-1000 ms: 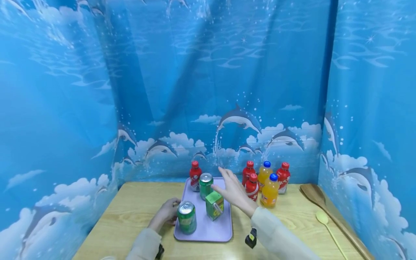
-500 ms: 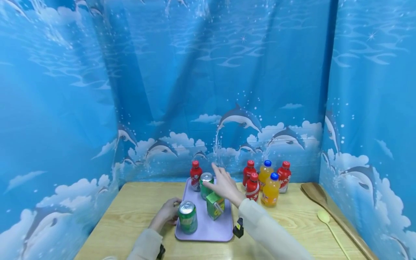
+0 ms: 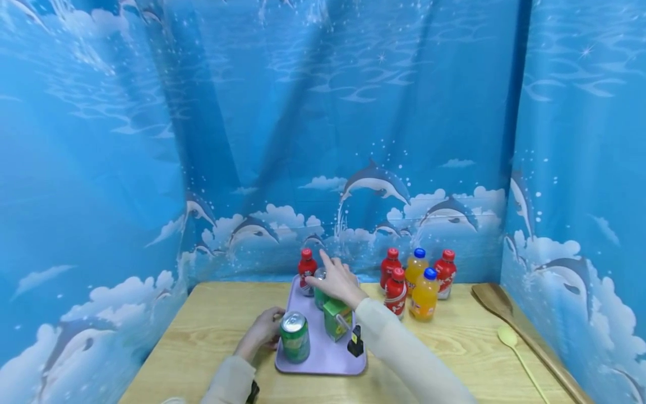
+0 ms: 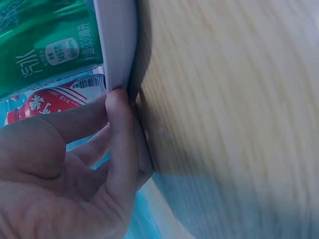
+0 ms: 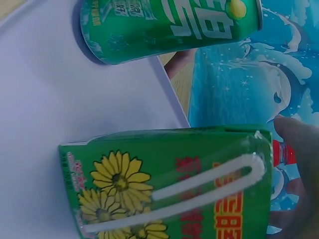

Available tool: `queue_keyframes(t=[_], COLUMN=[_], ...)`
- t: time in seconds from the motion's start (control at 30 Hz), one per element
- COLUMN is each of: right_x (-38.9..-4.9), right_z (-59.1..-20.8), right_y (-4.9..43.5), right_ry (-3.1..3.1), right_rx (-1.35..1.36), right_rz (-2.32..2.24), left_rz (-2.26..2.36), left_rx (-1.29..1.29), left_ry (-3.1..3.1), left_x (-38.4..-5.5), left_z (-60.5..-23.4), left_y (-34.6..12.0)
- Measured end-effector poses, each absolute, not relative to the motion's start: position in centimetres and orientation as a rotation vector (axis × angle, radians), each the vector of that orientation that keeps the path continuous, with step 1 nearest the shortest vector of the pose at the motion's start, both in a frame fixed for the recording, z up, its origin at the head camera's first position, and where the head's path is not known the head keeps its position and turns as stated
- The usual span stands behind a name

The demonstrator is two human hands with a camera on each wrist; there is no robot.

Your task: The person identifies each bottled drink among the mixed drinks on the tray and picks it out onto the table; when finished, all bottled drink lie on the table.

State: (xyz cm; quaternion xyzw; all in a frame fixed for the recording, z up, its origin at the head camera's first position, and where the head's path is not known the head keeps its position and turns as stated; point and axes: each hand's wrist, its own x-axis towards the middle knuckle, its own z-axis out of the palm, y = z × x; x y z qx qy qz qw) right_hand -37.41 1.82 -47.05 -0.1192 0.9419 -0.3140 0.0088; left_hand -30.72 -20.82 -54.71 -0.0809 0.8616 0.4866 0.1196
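Observation:
A lavender tray (image 3: pixel 323 362) lies on the wooden table. On it stand a green soda can (image 3: pixel 295 338) near the front left, a second green can (image 3: pixel 319 300) farther back, a green drink carton (image 3: pixel 335 321) with a straw on its side, and a red-capped bottle (image 3: pixel 307 269) in the far left corner. My left hand (image 3: pixel 264 330) grips the tray's left rim (image 4: pixel 117 47) between thumb and fingers. My right hand (image 3: pixel 340 280) reaches over the tray with fingers spread, partly hiding the far can. In the right wrist view the carton (image 5: pixel 169 186) fills the lower middle, beside my fingers (image 5: pixel 301 169).
Right of the tray stand several bottles, red ones (image 3: pixel 396 293) and two orange ones (image 3: pixel 425 297) with blue caps. A wooden spatula (image 3: pixel 525 336) and a yellow spoon (image 3: pixel 510 339) lie at the right edge. A blue dolphin curtain (image 3: pixel 353 140) surrounds the table.
My right hand has moved left over the tray, from beside the carton to in front of the far can, near the red bottle. My left hand stays at the tray's rim.

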Motion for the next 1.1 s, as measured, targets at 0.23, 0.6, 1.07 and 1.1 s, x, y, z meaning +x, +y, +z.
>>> queue_keyframes(t=[0.23,0.6,1.07,1.1], right_x=[-38.5,-39.5,-40.1,-40.2], right_z=[-47.1,-47.6,-48.2,-48.3], right_y=[0.7,-1.0,-1.7,-1.7], right_ry=[2.939,2.974,3.052,3.060], right_rx=[-0.408,-0.345,-0.257,-0.255], right_rz=[-0.950,-0.841,-0.869,-0.873], left_rz=[1.431,1.438,1.425,1.424], left_rx=[-0.223,-0.230,-0.170,-0.171], left_ry=[2.530,2.495,2.527,2.522], left_x=[-30.7,-30.4,-30.5,-30.6], left_z=[-54.5,-54.6,-54.5,-54.5], left_y=[-21.1,-21.0,-20.8,-20.8])
